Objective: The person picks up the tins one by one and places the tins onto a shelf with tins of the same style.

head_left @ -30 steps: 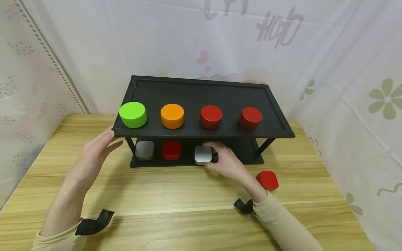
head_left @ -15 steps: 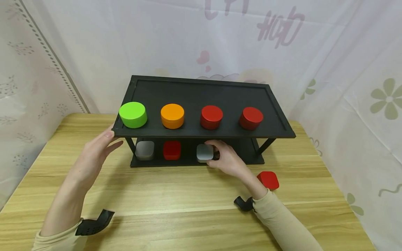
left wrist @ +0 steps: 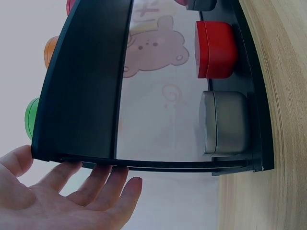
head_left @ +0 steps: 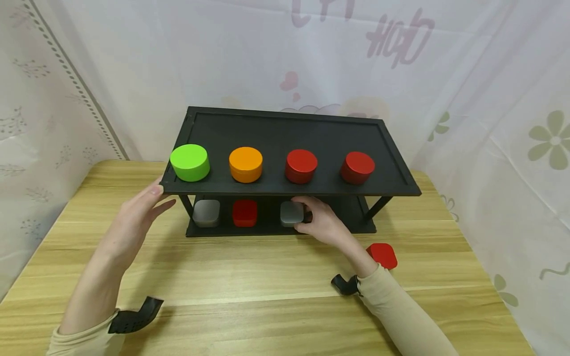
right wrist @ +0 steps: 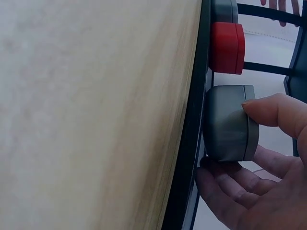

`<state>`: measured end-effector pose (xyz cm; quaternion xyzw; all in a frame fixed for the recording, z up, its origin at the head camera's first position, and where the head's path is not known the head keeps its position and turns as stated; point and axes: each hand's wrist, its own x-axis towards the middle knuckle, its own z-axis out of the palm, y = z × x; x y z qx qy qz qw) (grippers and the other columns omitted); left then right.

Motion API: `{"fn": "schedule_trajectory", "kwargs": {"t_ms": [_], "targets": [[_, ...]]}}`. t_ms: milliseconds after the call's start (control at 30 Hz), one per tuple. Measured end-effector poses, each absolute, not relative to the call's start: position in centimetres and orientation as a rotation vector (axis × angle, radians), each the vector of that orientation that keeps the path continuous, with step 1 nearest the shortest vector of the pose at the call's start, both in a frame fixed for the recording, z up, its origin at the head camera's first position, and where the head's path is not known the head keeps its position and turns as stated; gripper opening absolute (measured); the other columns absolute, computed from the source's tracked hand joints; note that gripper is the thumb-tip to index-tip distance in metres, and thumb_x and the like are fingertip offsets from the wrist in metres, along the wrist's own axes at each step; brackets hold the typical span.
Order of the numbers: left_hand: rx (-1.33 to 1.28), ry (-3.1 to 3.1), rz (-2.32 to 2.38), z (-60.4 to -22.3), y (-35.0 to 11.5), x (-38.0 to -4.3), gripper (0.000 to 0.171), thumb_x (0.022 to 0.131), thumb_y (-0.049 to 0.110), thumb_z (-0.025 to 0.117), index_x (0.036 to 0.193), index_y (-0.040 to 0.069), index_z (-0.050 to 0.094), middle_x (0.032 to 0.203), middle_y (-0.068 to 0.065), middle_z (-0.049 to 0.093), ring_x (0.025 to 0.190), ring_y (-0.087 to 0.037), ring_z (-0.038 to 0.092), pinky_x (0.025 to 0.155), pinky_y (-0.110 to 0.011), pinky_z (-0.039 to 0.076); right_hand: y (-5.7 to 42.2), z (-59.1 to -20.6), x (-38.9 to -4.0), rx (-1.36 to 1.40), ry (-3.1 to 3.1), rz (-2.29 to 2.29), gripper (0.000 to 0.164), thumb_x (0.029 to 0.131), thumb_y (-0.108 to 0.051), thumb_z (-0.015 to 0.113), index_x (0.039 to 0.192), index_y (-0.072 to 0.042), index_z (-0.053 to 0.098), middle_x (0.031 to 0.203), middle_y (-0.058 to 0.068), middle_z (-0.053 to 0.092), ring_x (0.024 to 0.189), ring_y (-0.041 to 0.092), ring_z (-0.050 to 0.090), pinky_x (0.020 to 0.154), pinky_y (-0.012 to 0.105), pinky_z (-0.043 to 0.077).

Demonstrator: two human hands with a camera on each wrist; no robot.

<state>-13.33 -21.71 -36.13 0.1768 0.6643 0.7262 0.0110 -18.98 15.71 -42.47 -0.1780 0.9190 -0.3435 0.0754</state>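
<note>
A black two-tier shelf (head_left: 285,133) stands on the wooden table. My left hand (head_left: 133,212) holds its upper board at the left front corner; in the left wrist view the thumb lies at the corner and the fingers (left wrist: 108,187) meet the end edge. On the lower tier my right hand (head_left: 322,221) grips a rounded-square grey tin (head_left: 291,214). In the right wrist view its thumb presses the lid rim of this tin (right wrist: 228,124) and the other fingers are curled beside it. Left of it on that tier are a red square tin (head_left: 245,213) and another grey tin (head_left: 207,213).
Along the upper board's front stand round tins: green (head_left: 190,163), orange (head_left: 246,165) and two red, one in the middle (head_left: 301,166) and one at right (head_left: 357,168). A red square tin (head_left: 383,255) lies on the table (head_left: 249,296) near my right forearm. A white patterned curtain (head_left: 267,54) hangs behind.
My right hand has moved the grey tin slightly back and right, deeper onto the lower tier under the upper board. The left hand keeps its place at the shelf corner.
</note>
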Motion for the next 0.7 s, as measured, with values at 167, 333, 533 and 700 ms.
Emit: {"fn": "schedule_trajectory", "kwargs": {"t_ms": [167, 333, 533, 700], "targets": [[0.546, 2.078, 2.262, -36.14, -21.74, -13.29, 0.042, 0.104, 0.017, 0.031, 0.14, 0.0, 0.042, 0.14, 0.006, 0.049, 0.128, -0.002, 0.044, 0.101, -0.014, 0.038, 15.8, -42.64, -19.2, -0.527, 2.743, -1.02, 0.059, 0.078, -0.016, 0.069, 0.134, -0.02, 0.049, 0.128, 0.0, 0.054, 0.106, 0.02, 0.057, 0.085, 0.034, 0.051], [0.537, 2.085, 2.256, -36.11, -21.72, -13.3, 0.042, 0.104, 0.018, 0.032, 0.14, 0.0, 0.042, 0.14, 0.006, 0.05, 0.128, -0.003, 0.044, 0.102, -0.014, 0.038, 15.84, -42.6, -19.38, -0.52, 2.72, -1.018, 0.059, 0.079, -0.017, 0.068, 0.135, -0.02, 0.048, 0.13, 0.001, 0.053, 0.107, 0.02, 0.057, 0.084, 0.035, 0.051], [0.526, 2.099, 2.241, -36.04, -21.67, -13.31, 0.042, 0.104, 0.019, 0.032, 0.141, 0.002, 0.042, 0.14, 0.005, 0.049, 0.129, -0.003, 0.043, 0.102, -0.014, 0.037, 15.88, -42.56, -19.62, -0.499, 2.701, -0.989, 0.06, 0.081, -0.019, 0.068, 0.137, -0.021, 0.046, 0.131, 0.001, 0.052, 0.109, 0.02, 0.057, 0.087, 0.036, 0.05], [0.522, 2.097, 2.239, -36.04, -21.67, -13.32, 0.042, 0.104, 0.019, 0.031, 0.141, 0.002, 0.042, 0.141, 0.005, 0.048, 0.129, -0.003, 0.043, 0.102, -0.014, 0.037, 15.97, -42.55, -19.8, -0.505, 2.694, -0.97, 0.06, 0.082, -0.017, 0.066, 0.138, -0.02, 0.045, 0.13, 0.002, 0.053, 0.109, 0.021, 0.056, 0.086, 0.036, 0.049]]}}
